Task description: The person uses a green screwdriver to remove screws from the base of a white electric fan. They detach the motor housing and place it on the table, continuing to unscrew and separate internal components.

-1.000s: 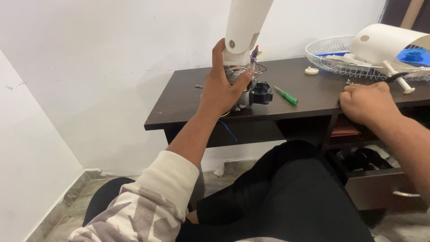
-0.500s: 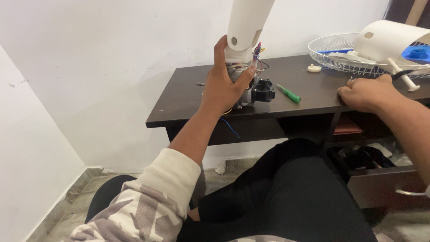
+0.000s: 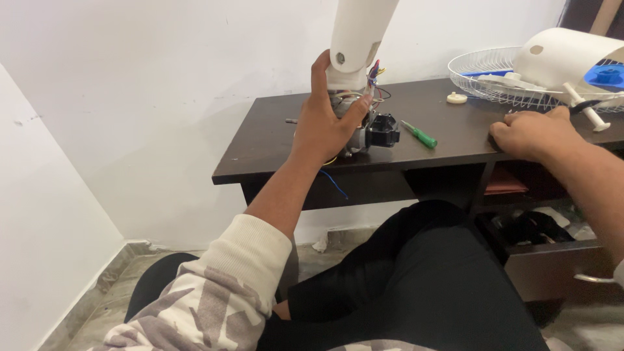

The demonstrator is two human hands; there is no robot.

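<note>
My left hand [image 3: 325,123] grips a fan motor assembly [image 3: 365,127] that stands on the dark desk [image 3: 266,140]. A white plastic neck [image 3: 356,36] rises from the motor, with coloured wires beside it. A black part [image 3: 382,130] sticks out on the motor's right side. My right hand [image 3: 534,134] rests on the desk's front edge as a closed fist, close to a small screw; whether anything is inside it is hidden. A green-handled screwdriver [image 3: 419,135] lies on the desk between my hands.
A white wire fan grille [image 3: 481,81] lies at the back right with a white housing [image 3: 565,55] and a blue blade hub [image 3: 608,75] on it. A white knob [image 3: 456,99] sits nearby. An open drawer [image 3: 552,266] is under the desk at right. A white wall stands behind.
My right fist has slid a little up and left along the desk edge. The left hand keeps its grip on the motor. The view has shifted slightly.
</note>
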